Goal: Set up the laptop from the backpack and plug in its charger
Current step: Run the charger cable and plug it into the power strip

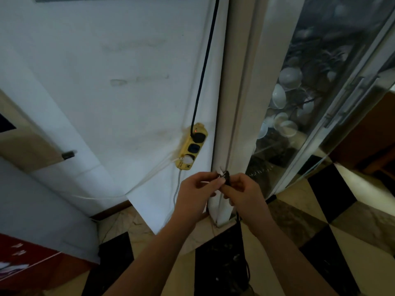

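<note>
**Both hands on the charger plug, just below the power strip**

We hold our two hands together near the middle of the view, a little toward six o'clock. Our left hand [197,189] and our right hand [241,192] meet fingertip to fingertip, and between them sits the small black charger plug [226,178]. The fingers of both hands are pinched together on it, the left from the nine o'clock side, the right from the three o'clock side. Its black cable [240,236] drops from under our right hand toward six o'clock, over the checkered floor [320,221].

At eleven o'clock from the plug, near but not touching, a yellow power strip [192,146] hangs on the white wall [128,82]. Its top socket holds a black plug whose black cord [205,60] runs up toward twelve o'clock; a small red light glows beside it. The middle socket looks free, and the bottom one carries a white plug.

At three o'clock from our hands stands a glass-fronted cabinet [310,92] with white bowls inside.
</note>
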